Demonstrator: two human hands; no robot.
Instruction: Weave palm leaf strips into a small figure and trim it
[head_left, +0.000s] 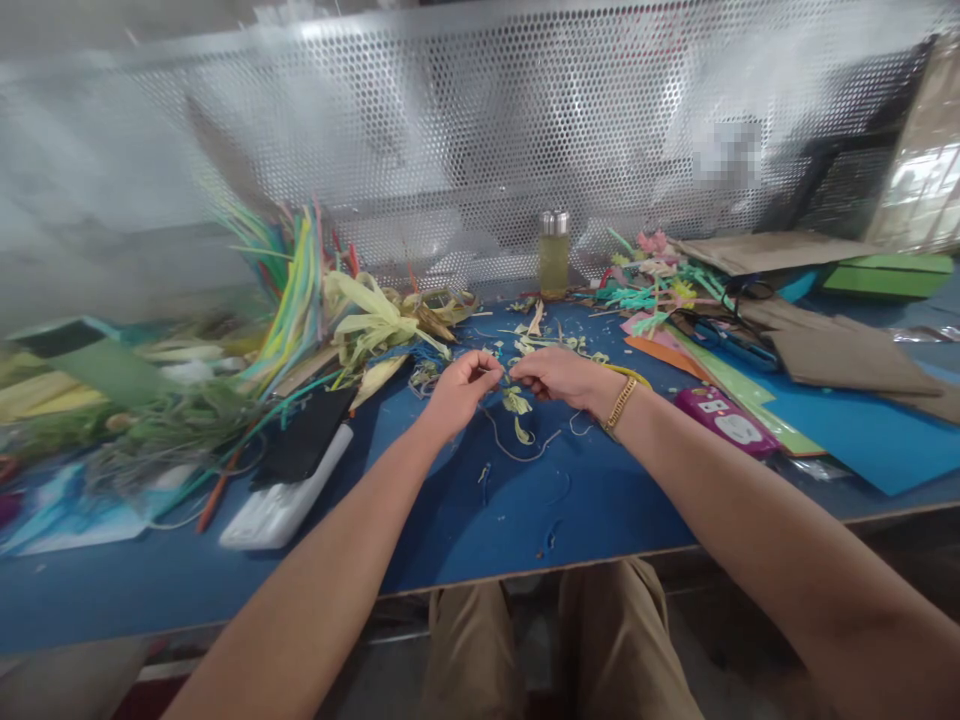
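Note:
My left hand and my right hand meet over the middle of the blue table, thumbs and forefingers pinched, fingertips almost touching. A pale green curled strip, like a piece of dried husk, hangs just under my right fingertips. What my left fingertips pinch is too small to make out. Below them a thin pale string curves over the tabletop. Husk scraps are scattered behind my hands. A bundle of pale yellow-green husks lies to the left of them.
Left stand colourful pipe cleaners, tangled green fibres and a black phone on a white device. A glass bottle stands behind. Right are a purple box, blue paper and brown cardboard. Perforated metal closes the back.

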